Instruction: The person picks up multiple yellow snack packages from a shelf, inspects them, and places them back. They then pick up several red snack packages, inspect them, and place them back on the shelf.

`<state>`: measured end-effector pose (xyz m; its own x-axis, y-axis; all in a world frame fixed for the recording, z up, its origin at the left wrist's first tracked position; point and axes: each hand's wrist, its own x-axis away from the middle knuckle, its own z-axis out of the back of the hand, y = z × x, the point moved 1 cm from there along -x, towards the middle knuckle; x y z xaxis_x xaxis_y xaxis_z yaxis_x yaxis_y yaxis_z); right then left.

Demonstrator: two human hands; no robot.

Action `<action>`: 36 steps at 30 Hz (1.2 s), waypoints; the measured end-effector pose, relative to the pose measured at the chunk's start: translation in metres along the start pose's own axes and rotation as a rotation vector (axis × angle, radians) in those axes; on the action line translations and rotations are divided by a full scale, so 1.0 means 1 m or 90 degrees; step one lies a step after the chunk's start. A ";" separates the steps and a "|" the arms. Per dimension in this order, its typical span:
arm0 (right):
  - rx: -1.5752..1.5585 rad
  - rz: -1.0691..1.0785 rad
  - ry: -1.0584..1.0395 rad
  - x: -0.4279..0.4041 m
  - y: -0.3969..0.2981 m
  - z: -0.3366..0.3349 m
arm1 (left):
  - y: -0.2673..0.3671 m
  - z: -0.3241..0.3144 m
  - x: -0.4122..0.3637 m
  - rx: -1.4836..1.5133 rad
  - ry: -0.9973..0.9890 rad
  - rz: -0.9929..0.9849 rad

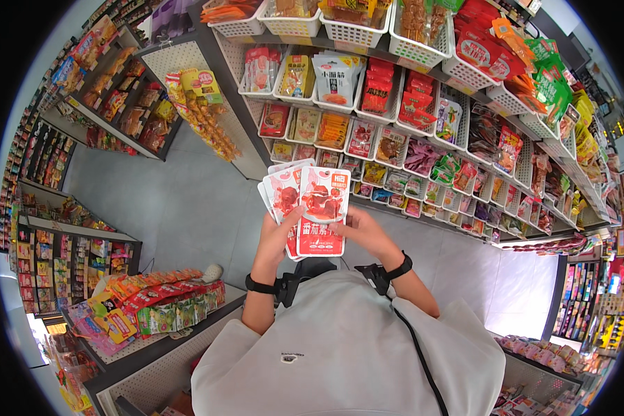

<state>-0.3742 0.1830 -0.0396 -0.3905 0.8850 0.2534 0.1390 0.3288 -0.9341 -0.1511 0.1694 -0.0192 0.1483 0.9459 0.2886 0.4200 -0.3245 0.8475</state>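
Note:
Several flat red-and-white snack packets are fanned out in front of my chest. My left hand [278,231] grips the fanned stack [281,195] from its left side, with the thumb over the fronts. On the right side, my right hand [361,229] holds the front packet [323,208], its thumb across the lower front and its fingers behind. That packet faces up and overlaps the others. Black straps with small black devices are on both wrists.
Ahead stands a shelf unit with white plastic baskets [335,106] of packaged snacks in tiers. Strung packets [203,114] hang on its pegboard end. A low shelf with hanging packets [171,307] is at lower left. Grey tiled floor [187,208] shows between the shelves.

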 end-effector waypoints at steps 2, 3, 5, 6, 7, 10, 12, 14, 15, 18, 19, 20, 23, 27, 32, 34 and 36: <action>0.013 0.010 0.005 -0.007 -0.005 -0.006 | 0.005 0.005 -0.006 -0.010 0.000 -0.014; 0.016 0.008 0.005 -0.009 -0.002 -0.004 | 0.003 0.006 -0.007 -0.019 0.002 -0.021; 0.010 0.015 0.011 -0.019 0.004 0.000 | 0.001 0.013 -0.015 -0.024 0.002 -0.024; -0.047 0.055 0.025 -0.026 0.004 -0.005 | -0.001 0.019 -0.020 -0.019 -0.002 -0.027; -0.045 0.053 0.026 -0.031 0.005 -0.003 | -0.002 0.026 -0.025 -0.015 -0.006 -0.031; -0.052 0.076 0.103 -0.053 0.011 0.005 | 0.009 0.043 -0.043 0.008 0.021 -0.029; -0.055 0.082 0.150 -0.063 0.011 0.010 | 0.025 0.055 -0.053 0.003 0.037 -0.039; -0.053 0.041 0.207 -0.080 0.008 0.020 | 0.049 0.071 -0.067 0.005 0.062 -0.041; -0.051 0.039 0.212 -0.086 0.013 0.026 | 0.058 0.078 -0.070 0.007 0.059 -0.036; 0.003 0.031 0.232 -0.118 0.042 0.045 | 0.078 0.104 -0.091 0.072 0.092 -0.078; 0.007 0.034 0.239 -0.128 0.055 0.052 | 0.078 0.115 -0.099 0.076 0.084 -0.077; 0.025 0.007 0.243 -0.140 0.068 0.059 | 0.078 0.129 -0.107 0.066 0.115 -0.079; 0.057 -0.039 0.280 -0.170 0.110 0.097 | 0.074 0.153 -0.125 0.063 0.148 -0.068; -0.075 -0.087 0.365 -0.217 0.133 0.136 | 0.088 0.187 -0.113 0.041 0.200 -0.048; 0.195 0.063 0.467 -0.232 0.186 0.274 | 0.092 0.214 -0.107 0.062 0.206 -0.049; -0.248 -0.012 0.437 -0.273 0.164 0.257 | 0.091 0.226 -0.099 0.073 0.292 -0.092; -0.012 0.007 0.435 -0.306 0.141 0.233 | 0.093 0.236 -0.093 0.051 0.334 -0.089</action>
<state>-0.4472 -0.1178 -0.3070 0.2726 0.8956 0.3516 0.1584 0.3187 -0.9345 0.0856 0.0500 -0.0730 -0.3715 0.8489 0.3759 0.4740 -0.1748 0.8630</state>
